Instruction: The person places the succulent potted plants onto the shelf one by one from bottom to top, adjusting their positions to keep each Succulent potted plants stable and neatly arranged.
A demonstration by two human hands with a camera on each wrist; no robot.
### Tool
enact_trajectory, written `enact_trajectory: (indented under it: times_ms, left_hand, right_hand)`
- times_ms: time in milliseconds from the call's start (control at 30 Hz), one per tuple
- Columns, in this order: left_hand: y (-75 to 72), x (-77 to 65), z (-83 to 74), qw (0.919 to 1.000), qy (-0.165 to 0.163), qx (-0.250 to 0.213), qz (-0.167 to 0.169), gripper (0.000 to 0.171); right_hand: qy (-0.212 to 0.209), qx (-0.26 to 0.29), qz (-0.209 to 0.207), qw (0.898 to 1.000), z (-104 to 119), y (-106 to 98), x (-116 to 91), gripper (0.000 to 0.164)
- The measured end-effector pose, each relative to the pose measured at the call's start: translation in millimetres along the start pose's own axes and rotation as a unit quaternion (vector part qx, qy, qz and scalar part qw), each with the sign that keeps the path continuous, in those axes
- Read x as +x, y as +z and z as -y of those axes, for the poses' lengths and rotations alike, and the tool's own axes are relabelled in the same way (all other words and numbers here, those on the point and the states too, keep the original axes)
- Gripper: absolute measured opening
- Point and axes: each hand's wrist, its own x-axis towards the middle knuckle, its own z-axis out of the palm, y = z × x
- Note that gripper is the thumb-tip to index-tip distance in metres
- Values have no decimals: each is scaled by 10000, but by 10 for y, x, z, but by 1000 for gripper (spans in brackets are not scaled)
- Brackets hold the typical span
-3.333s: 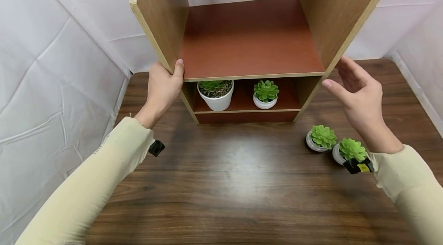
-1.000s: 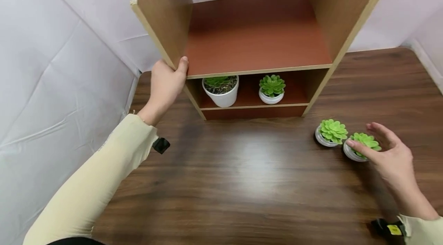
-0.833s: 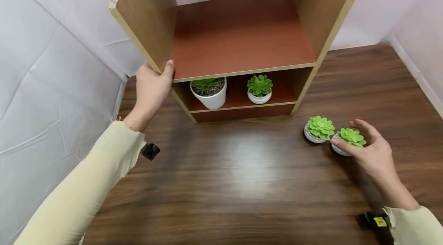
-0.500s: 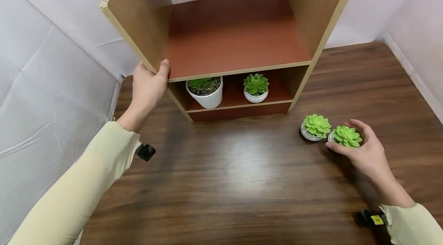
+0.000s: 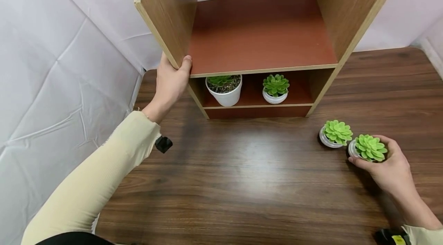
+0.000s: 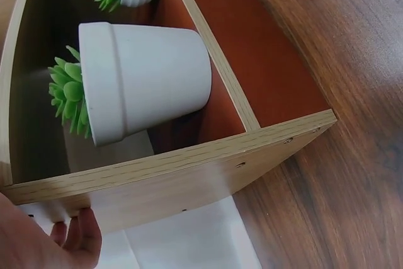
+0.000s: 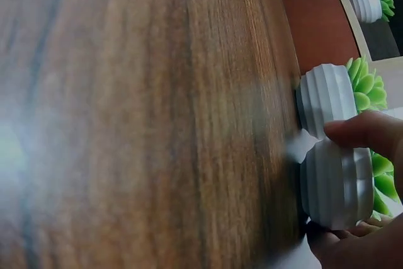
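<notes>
My left hand (image 5: 172,79) grips the left side panel of a wooden shelf unit (image 5: 263,33), thumb on the inside edge and fingers curled behind, as the left wrist view also shows. At the right, my right hand (image 5: 394,166) holds a small potted succulent (image 5: 370,148) between thumb and fingers around its white ribbed pot (image 7: 337,184). Just to its left stands a matching potted succulent (image 5: 337,133) on the table. On the unit's low shelf sit a larger white-potted succulent (image 5: 226,93) and another small potted succulent (image 5: 275,88).
The shelf unit stands on a dark wood-grain table (image 5: 256,191). White sheeting (image 5: 62,83) hangs along the left side and behind. A black strap-on camera (image 5: 164,144) sits at my left wrist.
My right hand has left the shelf's right side, come down to the rightmost small succulent and closed around its pot. My left hand keeps its grip on the panel.
</notes>
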Motion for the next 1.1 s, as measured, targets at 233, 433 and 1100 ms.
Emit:
enact_trajectory:
  times_ms: [233, 433, 1100]
  left_hand:
    - [112, -1, -24, 9997, 173, -144, 25, 35]
    - [5, -28, 1, 9994, 153, -308, -98, 38]
    - [-15, -41, -37, 9991, 138, -388, 87, 45]
  right_hand:
    - [-175, 763, 131, 9968, -143, -125, -62, 68]
    - [-582, 2483, 713, 9643, -137, -71, -27, 68]
    - [-445, 3510, 291, 9349, -212, -50, -59, 62]
